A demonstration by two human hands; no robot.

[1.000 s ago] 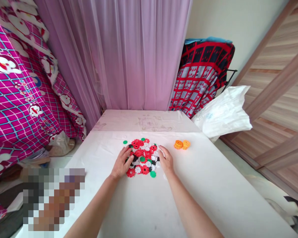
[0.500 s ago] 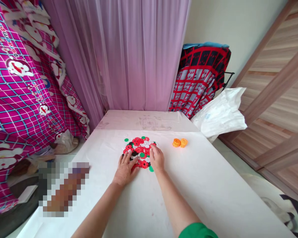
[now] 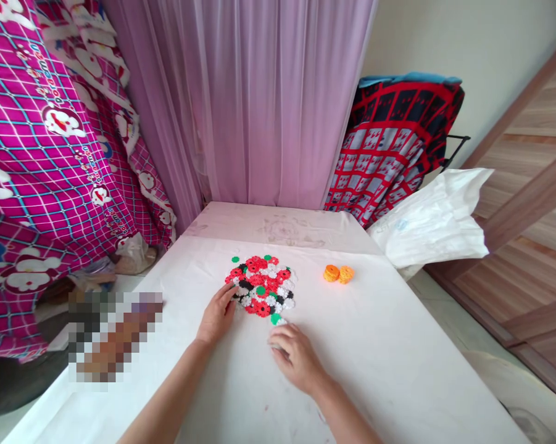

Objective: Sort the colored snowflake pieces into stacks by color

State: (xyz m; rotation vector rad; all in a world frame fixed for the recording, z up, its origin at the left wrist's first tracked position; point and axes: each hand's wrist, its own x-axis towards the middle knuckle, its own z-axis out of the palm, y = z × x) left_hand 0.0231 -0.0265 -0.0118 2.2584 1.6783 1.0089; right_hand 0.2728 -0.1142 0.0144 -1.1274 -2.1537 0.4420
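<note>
A pile of small flower-shaped plastic discs (image 3: 261,285), red, white, black and green, lies on the white table (image 3: 379,345). My left hand (image 3: 217,314) rests flat at the pile's left edge, fingers stretched out and touching the discs. My right hand (image 3: 294,357) sits on the table just in front of the pile, fingers curled down, next to a green disc (image 3: 275,319) and a white one. Whether it holds a disc is hidden.
Two short stacks of orange discs (image 3: 338,273) stand to the right of the pile. A white plastic bag (image 3: 437,219) lies at the table's right edge. Pink curtain (image 3: 259,98) behind, patterned blankets left and right, wooden panelling on the right.
My right hand has pulled back from the pile toward me and now rests in front of it. My left hand stays at the pile's left edge. The camera has shifted slightly.
</note>
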